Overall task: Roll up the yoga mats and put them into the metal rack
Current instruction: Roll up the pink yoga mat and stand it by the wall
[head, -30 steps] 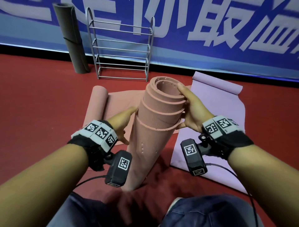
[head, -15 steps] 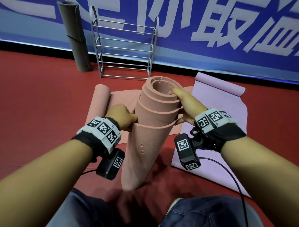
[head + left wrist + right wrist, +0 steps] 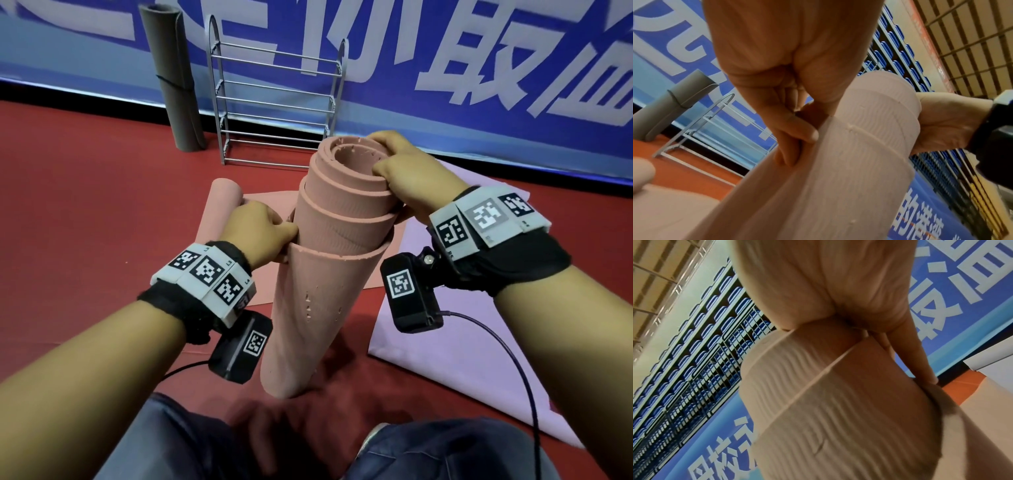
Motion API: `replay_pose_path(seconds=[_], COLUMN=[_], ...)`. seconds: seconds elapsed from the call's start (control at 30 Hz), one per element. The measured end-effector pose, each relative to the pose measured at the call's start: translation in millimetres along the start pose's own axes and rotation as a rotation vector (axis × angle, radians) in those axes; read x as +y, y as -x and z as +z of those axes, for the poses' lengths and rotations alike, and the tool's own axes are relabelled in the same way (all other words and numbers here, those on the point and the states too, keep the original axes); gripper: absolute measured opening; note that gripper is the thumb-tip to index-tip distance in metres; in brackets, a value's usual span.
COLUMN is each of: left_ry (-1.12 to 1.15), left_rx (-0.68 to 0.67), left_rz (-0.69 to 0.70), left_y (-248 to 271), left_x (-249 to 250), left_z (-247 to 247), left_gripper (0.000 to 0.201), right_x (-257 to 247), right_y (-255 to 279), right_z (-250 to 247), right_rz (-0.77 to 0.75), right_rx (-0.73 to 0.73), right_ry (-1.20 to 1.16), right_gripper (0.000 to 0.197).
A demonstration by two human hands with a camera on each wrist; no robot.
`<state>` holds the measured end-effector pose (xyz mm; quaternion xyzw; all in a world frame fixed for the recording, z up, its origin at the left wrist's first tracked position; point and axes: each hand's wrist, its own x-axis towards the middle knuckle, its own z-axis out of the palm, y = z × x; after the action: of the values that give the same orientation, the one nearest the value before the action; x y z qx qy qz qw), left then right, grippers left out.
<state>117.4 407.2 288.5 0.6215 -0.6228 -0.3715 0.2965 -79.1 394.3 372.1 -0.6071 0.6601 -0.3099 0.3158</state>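
Pink mat roll point(image 3: 322, 274): I see it upright on the red floor point(image 3: 68, 205), short of the metal rack point(image 3: 274, 102).
Right hand point(image 3: 404, 171): has shifted onto the top rim, grip pinching the inner coils.
Left hand point(image 3: 260, 233): grip still clamps the outer layer's edge.

The rolled pink mat point(image 3: 322, 274) hides the fingers of the left hand point(image 3: 260, 229) behind its far side, and its foot blurs into the person's lap in the head view. The right hand point(image 3: 400, 174) covers part of the roll's top rim. The grey mat point(image 3: 171, 78) is cut off at the top edge. The metal rack point(image 3: 277, 102) has its lowest right corner hidden behind the roll. The purple mat point(image 3: 455, 342) is partly covered by the right forearm.
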Motion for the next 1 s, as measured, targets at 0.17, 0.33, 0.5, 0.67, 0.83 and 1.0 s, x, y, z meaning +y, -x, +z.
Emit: replay_pose_path(seconds=[0.17, 0.33, 0.5, 0.67, 0.83, 1.0], left_ry=[-0.037, -0.125, 0.354, 0.421, 0.358, 0.380], left_rx=[-0.062, -0.137, -0.224, -0.317, -0.090, -0.161], left_rz=[-0.053, -0.156, -0.364, -0.245, -0.262, -0.271], left_y=[1.3, -4.0, -7.8, -13.3, -24.6, -30.7], left_x=[-13.5, -6.7, 5.7, 15.0, -27.6, -37.3], left_z=[11.9, 4.8, -11.4, -7.4, 4.3, 14.4], left_gripper=[0.026, 0.035, 0.068, 0.089, 0.097, 0.057], right_x=[16.6, 23.0, 25.1, 37.9, 47.6, 56.5], right_y=[8.5, 3.8, -1.2, 7.3, 4.8, 4.3], right_z=[19.2, 33.7, 34.5, 71.4, 96.3, 99.7], right_rz=[0.048, 0.037, 0.016, -0.047, -0.030, -0.043], right_rx=[-0.031, -0.047, -0.059, -0.122, -0.085, -0.072], right_ry=[0.129, 0.144, 0.085, 0.093, 0.151, 0.291], right_gripper=[0.051, 0.052, 0.044, 0.049, 0.056, 0.048])
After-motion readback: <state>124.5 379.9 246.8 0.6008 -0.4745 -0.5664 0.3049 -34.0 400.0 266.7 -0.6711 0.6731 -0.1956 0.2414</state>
